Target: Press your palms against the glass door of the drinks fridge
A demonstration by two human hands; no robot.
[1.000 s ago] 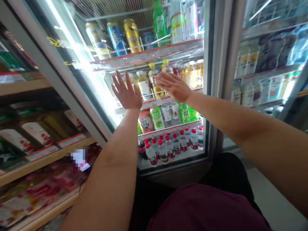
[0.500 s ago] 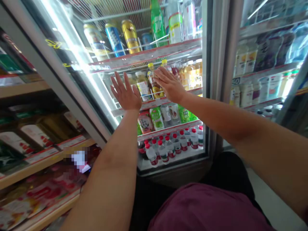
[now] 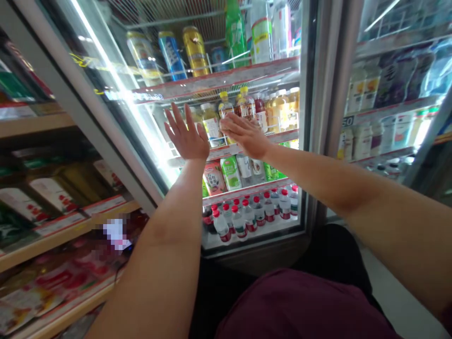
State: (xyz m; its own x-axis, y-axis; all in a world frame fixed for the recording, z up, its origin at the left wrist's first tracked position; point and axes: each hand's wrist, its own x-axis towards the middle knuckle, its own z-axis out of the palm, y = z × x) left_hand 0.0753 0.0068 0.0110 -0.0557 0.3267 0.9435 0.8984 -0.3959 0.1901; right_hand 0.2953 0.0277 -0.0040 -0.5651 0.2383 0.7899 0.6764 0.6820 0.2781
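Both hands are raised in front of a glass-fronted drinks fridge, holding nothing. My left hand has its fingers spread upward, before the left end of the middle shelf. Just right of it shows a bottle with a white label. My right hand points left with fingers stretched out and close together, covering the lower part of some yellow-capped bottles. Whether either palm touches the glass I cannot tell. Under the hands are a pink carton and a green carton.
Several red-capped water bottles line the bottom shelf; cans and a green bottle stand on top. Left is a wooden shelf with bottles and packets. Another fridge section with purple bottles is at the right.
My right hand has moved slightly down and left, uncovering more of the yellow-capped bottles. The left hand stays spread in nearly the same place. The view has shifted a little.
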